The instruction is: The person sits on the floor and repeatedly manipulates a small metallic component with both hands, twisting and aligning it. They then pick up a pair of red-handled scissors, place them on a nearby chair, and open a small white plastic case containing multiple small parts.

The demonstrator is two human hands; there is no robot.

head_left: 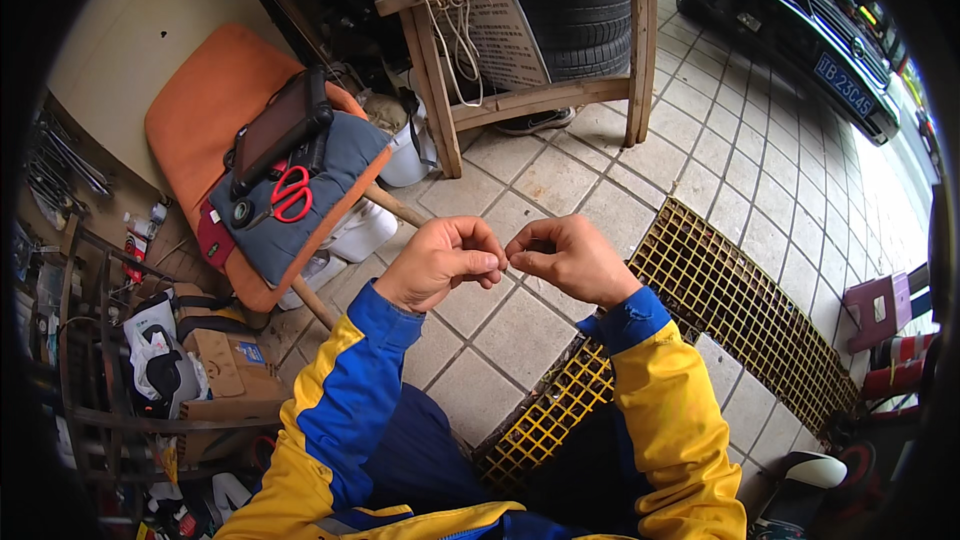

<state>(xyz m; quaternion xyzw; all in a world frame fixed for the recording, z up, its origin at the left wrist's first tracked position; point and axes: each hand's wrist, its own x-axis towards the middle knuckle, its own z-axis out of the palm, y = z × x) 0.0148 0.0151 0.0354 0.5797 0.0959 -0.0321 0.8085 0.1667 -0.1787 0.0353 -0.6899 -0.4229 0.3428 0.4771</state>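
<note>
Head view: left hand (438,262) and right hand (572,258) meet fingertip to fingertip at centre, each grip pinched shut on something too small to tell, above the tiled floor (520,330); red-handled scissors (288,194) lie at ten o'clock.

The floor (520,335) is laid with pale square tiles, crossed by a yellow metal grating (700,280) set into it. A wooden frame (540,50) stands on the tiles. To the left, a chair (215,100) with an orange cushion carries red-handled scissors (290,195) and a dark tablet (280,125).
</note>
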